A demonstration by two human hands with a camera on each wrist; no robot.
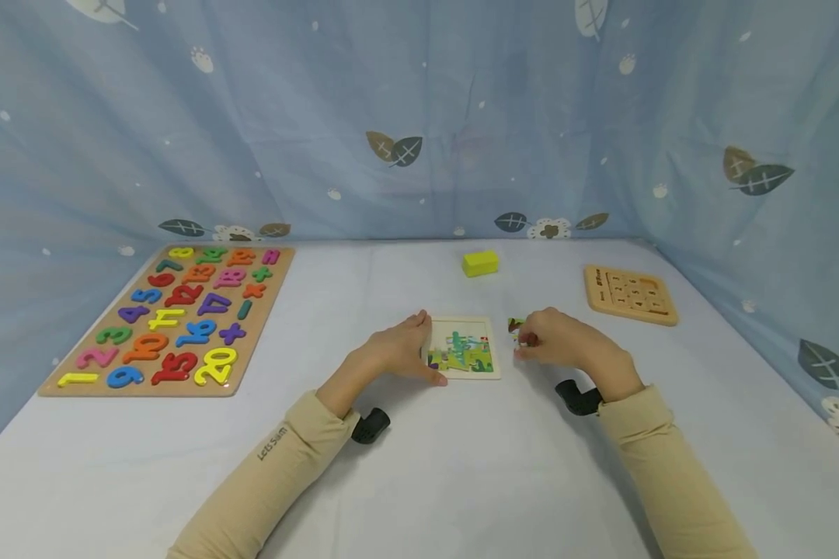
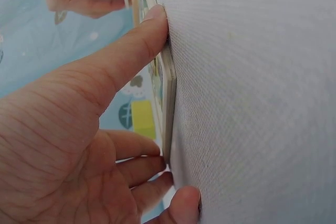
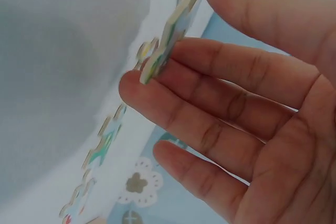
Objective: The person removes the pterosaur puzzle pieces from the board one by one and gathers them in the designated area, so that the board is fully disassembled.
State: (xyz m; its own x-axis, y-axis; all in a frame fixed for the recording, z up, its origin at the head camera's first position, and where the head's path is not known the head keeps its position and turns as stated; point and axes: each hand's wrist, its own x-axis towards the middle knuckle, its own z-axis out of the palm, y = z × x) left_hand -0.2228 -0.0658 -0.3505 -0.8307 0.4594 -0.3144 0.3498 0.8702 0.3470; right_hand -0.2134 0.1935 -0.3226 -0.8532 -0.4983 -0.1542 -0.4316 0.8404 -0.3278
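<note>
My left hand (image 1: 390, 351) holds the left side of a small square jigsaw board (image 1: 464, 320). Its thumb lies at the near edge, while the other fingers reach along the left side. Joined picture pieces (image 1: 470, 352) fill the lower part of the board; the upper part shows bare wood. To the right, my right hand (image 1: 569, 341) pinches a jigsaw piece (image 3: 170, 34) on edge between thumb and fingers. Several loose jigsaw pieces (image 3: 104, 140) lie on the table beyond the fingers in the right wrist view; the hand mostly hides them in the head view.
A yellow block (image 1: 480, 263) sits behind the jigsaw board. Back right lies a wooden number-tile board (image 1: 631, 295). A large board (image 1: 259, 341) with colourful numbers and signs occupies the left. White cloth (image 1: 461, 473) covers the table, and a blue patterned curtain (image 1: 419, 93) hangs behind it.
</note>
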